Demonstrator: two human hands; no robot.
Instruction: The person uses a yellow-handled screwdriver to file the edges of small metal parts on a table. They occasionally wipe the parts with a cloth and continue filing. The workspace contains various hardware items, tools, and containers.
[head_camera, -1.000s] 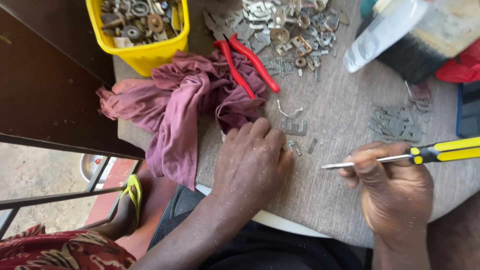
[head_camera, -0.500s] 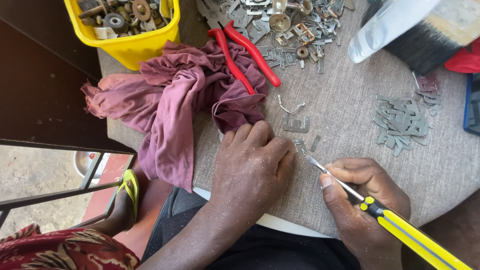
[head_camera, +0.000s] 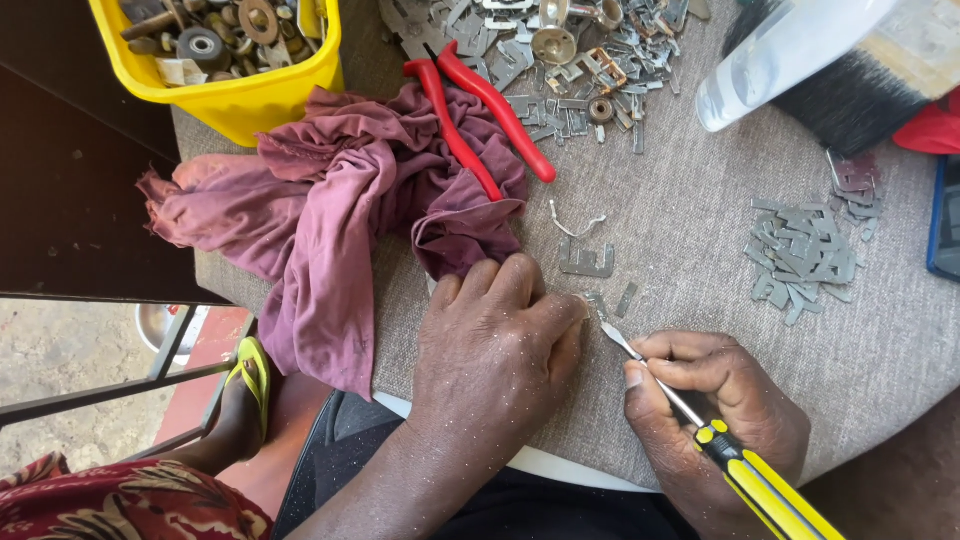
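A screwdriver with a yellow-and-black handle and a thin metal shaft lies slanted across the lower right of the table, its tip pointing up and left to a spot just beside some small metal strips. The right hand is closed around it, thumb and fingers pinching the shaft near where the handle begins, with the handle running off toward the bottom edge. The left hand lies palm down on the grey cloth-covered tabletop, fingers curled and pressed close together, their tips right at the small strips near the screwdriver's tip; whether it grips anything under the fingers cannot be told. Just above the left hand lies a flat E-shaped metal piece and a bent wire. A crumpled maroon rag spreads to the left, and red-handled pliers rest partly on it. Further out, a heap of metal scraps lies at the top, a smaller pile of flat strips to the right, a yellow tub of nuts and washers at upper left, and a clear plastic bottle across a black-bristled brush at upper right.
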